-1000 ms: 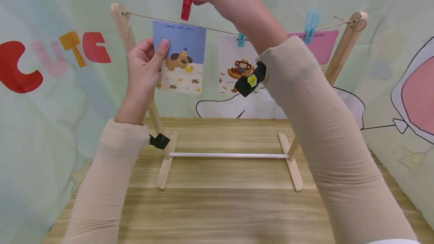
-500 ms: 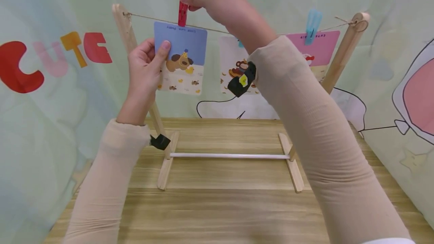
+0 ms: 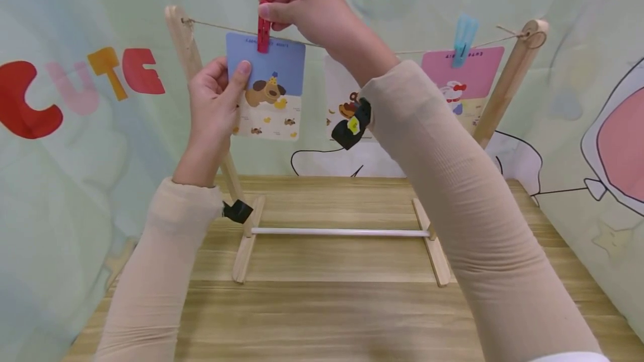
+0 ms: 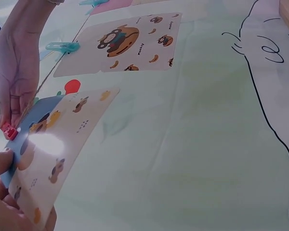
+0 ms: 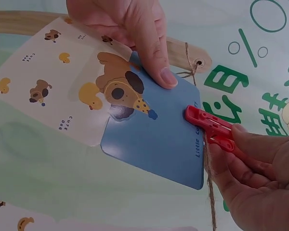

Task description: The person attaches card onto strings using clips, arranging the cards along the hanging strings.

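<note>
My left hand [image 3: 213, 102] pinches the left edge of a blue and cream puppy card [image 3: 279, 71], thumb on its front. The card's top edge lies at the twine [image 3: 211, 25]. Between thumb and fingers of my right hand [image 3: 302, 1] is a red clothespin [image 3: 263, 35], its jaws over the card's top edge. In the right wrist view the clothespin [image 5: 212, 124] reaches onto the blue part of the card [image 5: 154, 130], beside the printed words. A monkey card [image 4: 130, 43] hangs to the right under a teal clothespin [image 4: 62, 46], partly hidden by my right arm in the head view.
Further right, a pink card [image 3: 465, 71] hangs from a light blue clothespin [image 3: 465, 38]. Wooden posts [image 3: 183, 43] hold the twine at both ends. A white rod [image 3: 337, 232] joins the stand's feet on the wooden table [image 3: 322, 317]. A printed cloth [image 3: 568, 10] surrounds it.
My right hand has come down and to the left, bringing the red clothespin from above the twine onto the puppy card's top edge. My left hand and the card have stayed nearly still.
</note>
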`<state>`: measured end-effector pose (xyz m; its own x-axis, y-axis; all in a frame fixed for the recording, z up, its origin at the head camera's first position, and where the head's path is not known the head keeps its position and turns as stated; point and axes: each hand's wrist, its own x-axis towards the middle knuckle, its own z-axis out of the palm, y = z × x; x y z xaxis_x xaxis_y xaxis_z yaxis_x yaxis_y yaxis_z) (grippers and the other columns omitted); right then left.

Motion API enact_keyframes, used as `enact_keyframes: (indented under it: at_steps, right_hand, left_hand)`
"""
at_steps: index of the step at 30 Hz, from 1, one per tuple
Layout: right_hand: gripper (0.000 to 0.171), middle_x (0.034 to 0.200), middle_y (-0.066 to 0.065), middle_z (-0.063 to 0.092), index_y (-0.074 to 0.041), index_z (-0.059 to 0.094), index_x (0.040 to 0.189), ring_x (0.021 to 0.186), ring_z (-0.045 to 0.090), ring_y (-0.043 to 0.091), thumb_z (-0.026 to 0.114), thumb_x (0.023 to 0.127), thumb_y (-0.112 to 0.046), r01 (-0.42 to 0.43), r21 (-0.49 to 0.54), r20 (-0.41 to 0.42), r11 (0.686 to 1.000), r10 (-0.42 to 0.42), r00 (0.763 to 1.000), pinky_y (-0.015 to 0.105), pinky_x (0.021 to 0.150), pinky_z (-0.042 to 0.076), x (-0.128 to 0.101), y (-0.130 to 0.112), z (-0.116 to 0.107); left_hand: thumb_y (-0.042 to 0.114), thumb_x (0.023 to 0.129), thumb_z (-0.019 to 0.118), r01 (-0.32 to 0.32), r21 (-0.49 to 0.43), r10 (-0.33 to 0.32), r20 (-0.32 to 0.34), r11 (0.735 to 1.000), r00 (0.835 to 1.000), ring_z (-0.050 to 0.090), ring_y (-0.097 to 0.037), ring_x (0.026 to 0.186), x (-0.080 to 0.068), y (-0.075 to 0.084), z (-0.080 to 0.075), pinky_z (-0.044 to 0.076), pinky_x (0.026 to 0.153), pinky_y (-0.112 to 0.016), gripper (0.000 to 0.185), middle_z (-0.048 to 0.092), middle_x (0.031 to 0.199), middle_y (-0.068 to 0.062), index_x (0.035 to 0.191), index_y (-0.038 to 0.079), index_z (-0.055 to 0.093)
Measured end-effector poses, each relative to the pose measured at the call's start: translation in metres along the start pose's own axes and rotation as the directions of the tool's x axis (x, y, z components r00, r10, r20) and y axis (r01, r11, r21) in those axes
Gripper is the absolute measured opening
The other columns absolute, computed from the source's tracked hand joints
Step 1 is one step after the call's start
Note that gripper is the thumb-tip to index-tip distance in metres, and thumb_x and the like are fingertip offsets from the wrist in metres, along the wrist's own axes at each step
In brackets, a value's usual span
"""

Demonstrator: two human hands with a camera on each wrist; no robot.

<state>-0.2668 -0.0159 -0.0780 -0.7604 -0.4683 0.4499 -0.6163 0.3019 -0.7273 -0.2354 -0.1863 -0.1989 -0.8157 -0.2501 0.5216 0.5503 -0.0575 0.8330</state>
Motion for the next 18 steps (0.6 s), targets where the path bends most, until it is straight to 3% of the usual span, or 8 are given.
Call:
enact_keyframes:
  at_steps: [11,18]
  right_hand:
    - [0.018,0.097,0.008,0.062,0.001,0.064,0.11,0.091,0.06,0.019,0.063,0.096,-0.012,-0.011,0.052,0.032,0.999,0.009,0.999,0.021,0.087,0.05,0.0012,0.0006,0.0004]
    - [0.024,0.101,0.007,0.063,-0.001,0.066,0.117,0.095,0.062,0.019,0.063,0.097,-0.014,-0.033,0.037,0.064,0.999,0.03,0.998,0.02,0.089,0.05,0.0015,0.0015,0.0]
  left_hand:
    - [0.019,0.094,0.069,-0.013,-0.016,0.013,-0.018,1.0,1.0,0.067,-0.021,0.08,0.0015,-0.0011,0.0008,0.056,0.074,-0.021,0.024,0.071,0.092,-0.01,0.111,0.002,0.069]
    - [0.018,0.095,0.068,-0.022,-0.032,0.021,-0.027,0.999,0.999,0.066,-0.02,0.079,0.0019,-0.0021,0.0019,0.055,0.073,-0.022,0.022,0.071,0.091,-0.01,0.11,0.002,0.069]
